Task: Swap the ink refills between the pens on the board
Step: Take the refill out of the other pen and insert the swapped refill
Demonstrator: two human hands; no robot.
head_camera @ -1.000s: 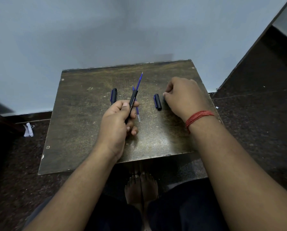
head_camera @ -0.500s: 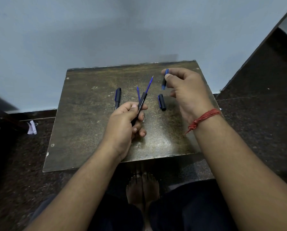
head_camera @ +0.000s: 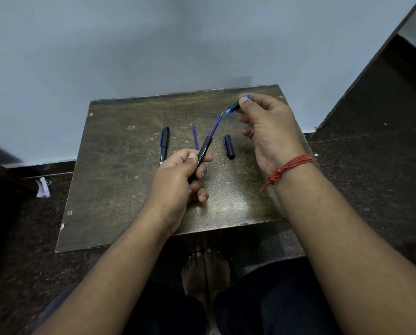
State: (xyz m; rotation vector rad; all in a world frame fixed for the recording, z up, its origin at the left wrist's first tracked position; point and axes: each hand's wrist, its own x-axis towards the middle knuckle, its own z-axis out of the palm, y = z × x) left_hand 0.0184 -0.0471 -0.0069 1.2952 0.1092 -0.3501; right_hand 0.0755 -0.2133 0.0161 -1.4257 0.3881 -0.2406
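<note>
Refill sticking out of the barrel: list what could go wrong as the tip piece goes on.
1. The refill is thin and bare; a misaligned tip piece might bend it.
2. The right hand pinches the tip piece only at its end, so it might slip.
3. The loose refill lies close by the left hand and might be knocked.

Dim indoor light w/ a cool grey cast; the pale blue-grey wall [head_camera: 105, 56] is evenly lit but darkens toward the corner, and the dark speckled stone floor [head_camera: 371, 189] falls nearly to black at lower left. A soft glare patch sits on the worn brown scuffed board [head_camera: 226, 206] near its front edge, w/ faint shadow under the left hand [head_camera: 178, 180], so light seems to come from above/behind. Wide-angle distortion bows the board's edges and stretches the forearms at the bottom; focus is fair in the centre, softer and smeared at the left edge.
</note>
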